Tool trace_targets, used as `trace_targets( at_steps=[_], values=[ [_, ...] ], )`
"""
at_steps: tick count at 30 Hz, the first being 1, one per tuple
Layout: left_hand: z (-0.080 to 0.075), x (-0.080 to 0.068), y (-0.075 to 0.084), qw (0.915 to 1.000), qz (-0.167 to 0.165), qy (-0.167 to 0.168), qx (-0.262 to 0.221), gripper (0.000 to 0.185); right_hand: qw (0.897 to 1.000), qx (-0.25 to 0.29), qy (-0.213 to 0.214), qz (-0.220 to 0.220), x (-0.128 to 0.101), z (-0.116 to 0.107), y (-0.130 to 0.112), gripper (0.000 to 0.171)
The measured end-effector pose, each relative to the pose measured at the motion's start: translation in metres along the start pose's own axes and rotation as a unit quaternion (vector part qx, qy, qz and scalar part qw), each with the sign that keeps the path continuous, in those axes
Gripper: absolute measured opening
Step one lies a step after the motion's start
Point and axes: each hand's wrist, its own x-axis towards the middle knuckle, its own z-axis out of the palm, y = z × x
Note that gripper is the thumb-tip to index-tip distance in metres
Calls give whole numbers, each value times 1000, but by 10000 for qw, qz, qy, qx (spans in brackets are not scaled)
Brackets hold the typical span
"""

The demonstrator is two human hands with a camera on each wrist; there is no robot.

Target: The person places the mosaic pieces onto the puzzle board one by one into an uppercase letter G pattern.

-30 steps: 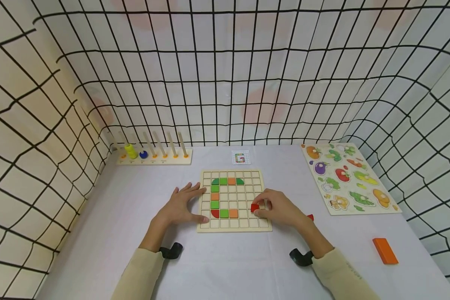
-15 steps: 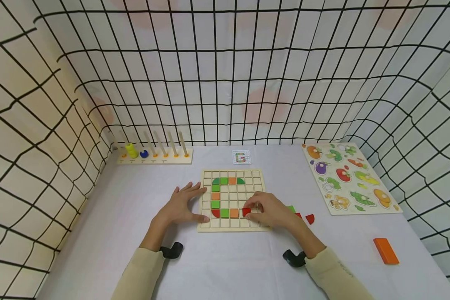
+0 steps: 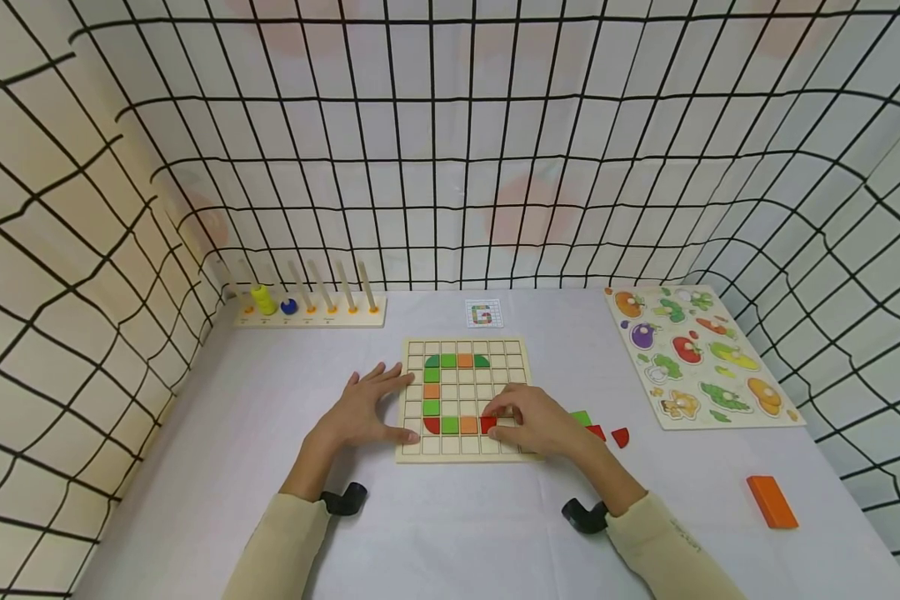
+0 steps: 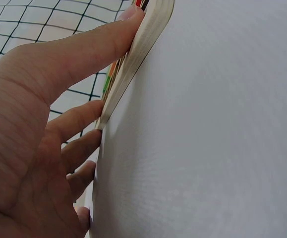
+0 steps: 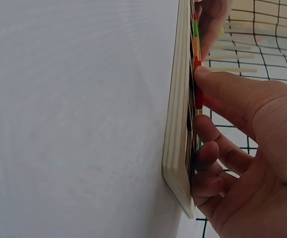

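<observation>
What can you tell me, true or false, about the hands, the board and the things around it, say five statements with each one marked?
1. The left hand touches the left edge of the grid board. True.
2. The right hand holds a red piece. True.
3. The peg stand is to the left of the vegetable puzzle. True.
4. The red piece is over at the peg stand. False: it is at the grid board, in the right hand's fingers.
5. The vegetable puzzle is touching the grid board. False: they lie apart, with the puzzle to the right.
</observation>
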Motion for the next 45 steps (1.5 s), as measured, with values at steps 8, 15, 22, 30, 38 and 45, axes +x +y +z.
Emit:
trace_targets(
  at_steps=[8,15,22,30,38,45],
  values=[
    [-1,0,1,10000,78,-5,-41,99,9999,-99,32,21,1,1,2,19],
    [-2,1,1,10000,75,-1,-43,99,9997,-162,48,170,2,2,3,19],
    [-1,1,0,10000,60,-23,-10,99,9999,-91,75,-12,2,2,4,18],
    [0,0,1,10000,32,-10,8,99,9999,74,121,62,-1,-2,4,21],
    [0,0,2,10000,-76,-23,56,99,9982,267,338,418,-13,-18,12,22],
    [0,0,1,10000,-36,-6,70,99,9972,27,651,362,-29,-31,33,22]
  ],
)
